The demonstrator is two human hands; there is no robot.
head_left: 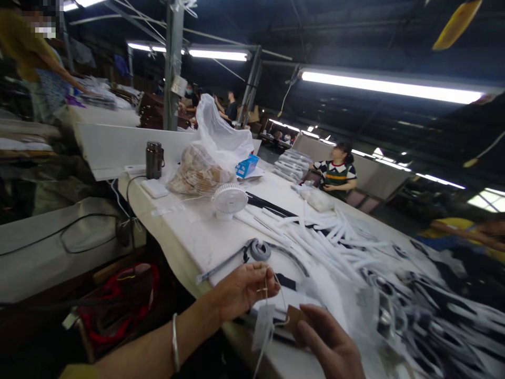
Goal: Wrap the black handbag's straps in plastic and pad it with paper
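Note:
Near the table's front edge, my left hand (245, 290) pinches a thin white string (276, 279) between thumb and fingertips. From the string hang a white tag (262, 327) and a brown hang tag (292, 319). Lower and to the right, my right hand (330, 337) has the brown tag between thumb and fingers. Just beyond my left hand lies a coiled grey strap (259, 250), its loose length curving across the table. White and black material beneath my hands is partly hidden by them.
On the table (185, 226) stand a small white fan (230, 199), a dark thermos (153, 160), a stuffed plastic bag (203, 171) and a blue box (247, 166). White strips (315, 242) and grey-black straps (426, 316) are heaped rightward. A co-worker (337, 173) is across the table.

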